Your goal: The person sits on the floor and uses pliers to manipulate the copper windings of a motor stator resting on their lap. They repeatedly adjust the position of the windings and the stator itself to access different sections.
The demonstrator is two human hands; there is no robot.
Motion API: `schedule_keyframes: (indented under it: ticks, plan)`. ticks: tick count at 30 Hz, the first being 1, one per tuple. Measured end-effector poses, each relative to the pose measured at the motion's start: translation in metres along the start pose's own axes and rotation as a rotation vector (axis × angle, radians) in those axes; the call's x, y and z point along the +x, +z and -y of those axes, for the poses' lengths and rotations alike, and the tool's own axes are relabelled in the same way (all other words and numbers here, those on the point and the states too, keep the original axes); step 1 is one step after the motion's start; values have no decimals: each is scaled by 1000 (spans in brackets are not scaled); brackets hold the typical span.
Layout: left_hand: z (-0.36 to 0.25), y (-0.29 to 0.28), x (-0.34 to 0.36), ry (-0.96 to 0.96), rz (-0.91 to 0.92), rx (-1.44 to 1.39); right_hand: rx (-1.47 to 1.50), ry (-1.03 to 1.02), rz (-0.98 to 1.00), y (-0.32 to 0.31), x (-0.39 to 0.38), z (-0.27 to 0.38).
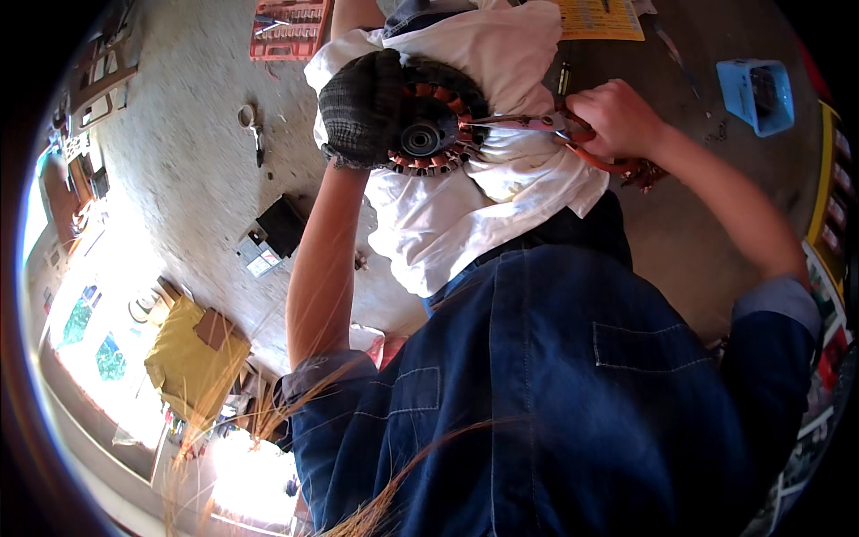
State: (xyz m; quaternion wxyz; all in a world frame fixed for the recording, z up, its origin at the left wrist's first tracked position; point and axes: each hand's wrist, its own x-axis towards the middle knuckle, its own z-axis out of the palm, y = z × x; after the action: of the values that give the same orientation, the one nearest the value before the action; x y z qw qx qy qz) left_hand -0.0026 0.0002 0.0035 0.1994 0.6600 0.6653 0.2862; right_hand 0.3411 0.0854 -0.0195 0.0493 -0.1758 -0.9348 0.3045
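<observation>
My left hand (361, 107), in a dark knitted glove, is closed around the left side of a round motor stator (420, 139). The stator has copper-coloured windings round its rim and a dark hub with a round hole. Bare, my right hand (617, 121) grips the orange handles of a scissor-like tool (519, 122) with long, narrow metal blades. Its tip points left and reaches the windings on the stator's right side; whether it pinches a wire is too small to tell. Under both lies a white cloth (528, 183) spread over my lap.
On the concrete floor to the left are scissors (252, 134) and a black box-like part (281, 225). A red tool case (291, 29) stands at the far left. Far right sits a blue basket (756, 97), with a yellow sheet (601, 20) nearer the middle.
</observation>
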Motion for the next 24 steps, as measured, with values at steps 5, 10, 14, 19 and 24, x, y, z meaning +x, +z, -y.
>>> schedule_keyframes:
  ticks: [5,10,14,19,24]
  plan:
    - [8,-4,6,66,4,11,-45,-177,32,41,26,-45]
    - [-9,5,3,-180,76,-106,59,77,12,5,-17,-18]
    - [-7,5,2,-38,65,-17,93,219,12,-20,-21,11]
    - [-7,3,3,-120,40,-98,75,292,138,-43,-14,33]
    - [-4,6,1,-225,50,-128,93,330,192,-48,-3,48]
